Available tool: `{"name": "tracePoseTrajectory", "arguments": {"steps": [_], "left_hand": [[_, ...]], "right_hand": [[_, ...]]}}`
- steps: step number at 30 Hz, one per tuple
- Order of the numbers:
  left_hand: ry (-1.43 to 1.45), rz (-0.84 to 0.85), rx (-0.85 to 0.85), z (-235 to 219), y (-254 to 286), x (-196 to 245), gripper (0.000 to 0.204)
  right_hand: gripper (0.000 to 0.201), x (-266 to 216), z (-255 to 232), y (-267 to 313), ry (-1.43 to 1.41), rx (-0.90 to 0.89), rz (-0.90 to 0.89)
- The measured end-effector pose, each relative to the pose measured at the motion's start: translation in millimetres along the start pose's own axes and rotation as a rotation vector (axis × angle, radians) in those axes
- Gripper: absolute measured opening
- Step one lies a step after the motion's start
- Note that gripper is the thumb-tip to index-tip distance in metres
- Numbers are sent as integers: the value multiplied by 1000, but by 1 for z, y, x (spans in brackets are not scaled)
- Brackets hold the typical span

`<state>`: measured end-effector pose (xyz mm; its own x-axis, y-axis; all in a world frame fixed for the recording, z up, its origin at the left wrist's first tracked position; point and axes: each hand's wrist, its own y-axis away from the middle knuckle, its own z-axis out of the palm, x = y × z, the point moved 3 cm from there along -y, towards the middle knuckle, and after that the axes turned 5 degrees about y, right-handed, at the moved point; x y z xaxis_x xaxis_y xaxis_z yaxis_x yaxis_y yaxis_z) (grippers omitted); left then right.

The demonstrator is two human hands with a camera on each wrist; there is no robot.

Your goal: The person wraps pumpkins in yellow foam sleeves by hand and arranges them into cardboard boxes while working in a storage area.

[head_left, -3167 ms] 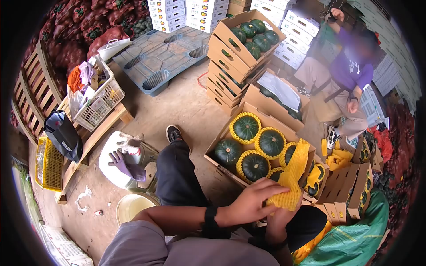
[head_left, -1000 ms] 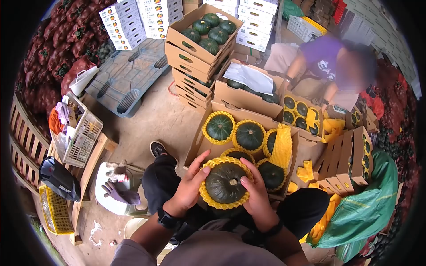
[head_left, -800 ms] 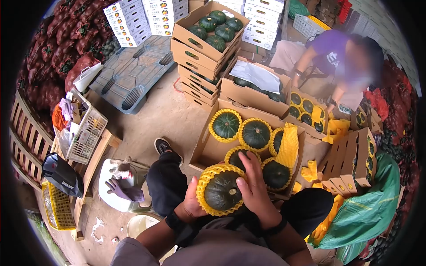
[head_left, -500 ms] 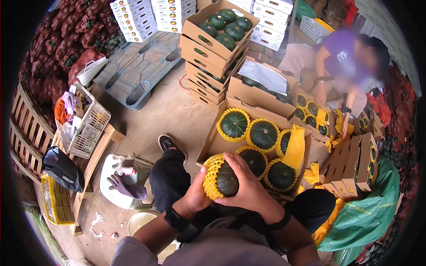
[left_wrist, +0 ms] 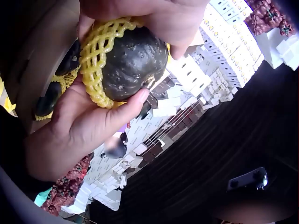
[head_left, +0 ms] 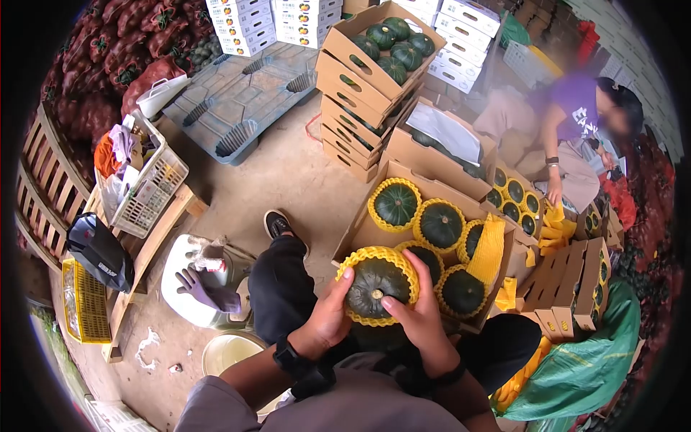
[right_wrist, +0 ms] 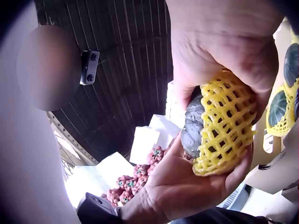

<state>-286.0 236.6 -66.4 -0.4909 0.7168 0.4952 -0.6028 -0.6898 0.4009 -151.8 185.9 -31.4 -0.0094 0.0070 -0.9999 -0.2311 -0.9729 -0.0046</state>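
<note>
Both hands hold a dark green kabocha squash (head_left: 376,288) above the lap, its stem facing up. A yellow foam net (head_left: 403,261) wraps its sides. My left hand (head_left: 329,317) grips the left side, fingers beneath. My right hand (head_left: 423,322) holds the right side, thumb beside the stem. In the left wrist view the right thumb lies near the stem, and the net (left_wrist: 96,65) covers one flank. Mesh (right_wrist: 226,123) fills most of the squash's side in the right wrist view. Just beyond is an open cardboard box (head_left: 353,237) with several netted squashes and a flattened yellow net (head_left: 488,248).
Stacked boxes of squashes (head_left: 360,101) rise behind. A seated person (head_left: 568,122) works at the right. A green sack (head_left: 583,367) lies beside the right knee; at the left stand a white stool (head_left: 180,288) with a purple glove, a bucket (head_left: 230,353) and a crate (head_left: 155,180).
Earlier the hands held a yellow net, with a bare squash at the box's near left. Now they hold a netted squash; it was tipped sideways, then turned stem-up. That box corner no longer holds a squash.
</note>
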Motion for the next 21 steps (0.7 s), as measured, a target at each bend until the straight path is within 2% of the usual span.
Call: {"name": "tracePoseTrajectory", "arguments": {"steps": [3,6,10,11,14,15,16,18,19,21], "left_hand": [[74,50,18,-3,-1,-3,51],[146,6,-15,-12,-4,-12,55],[347,-43,-81,-2,-5,-4,56],[295,-16,-78,-1,-7,-4,55],[-160,231,19,-7,-12,-7,53],[-94,187,-4,-8,-14,-5,49],[-14,126,-73,-7,-13,-5,49],[142,3,-209,-2,-6,-4,50],[153,13,-293,2,-1,-4,51],[15,33,-348,5,-1,0,52]], "right_hand": [[69,9,-3,1,60,24,-10],[65,13,6,4,-757,-77,201],[60,13,6,7,-227,6,161],[68,7,8,8,-108,-25,51],[85,-11,13,12,560,-17,-185],[91,-2,8,10,239,-28,-102],[93,-12,6,11,-60,-68,50],[96,-5,-3,10,-529,-114,129],[96,-9,-9,10,-563,-135,161],[77,-4,-28,8,-457,-82,101]]}}
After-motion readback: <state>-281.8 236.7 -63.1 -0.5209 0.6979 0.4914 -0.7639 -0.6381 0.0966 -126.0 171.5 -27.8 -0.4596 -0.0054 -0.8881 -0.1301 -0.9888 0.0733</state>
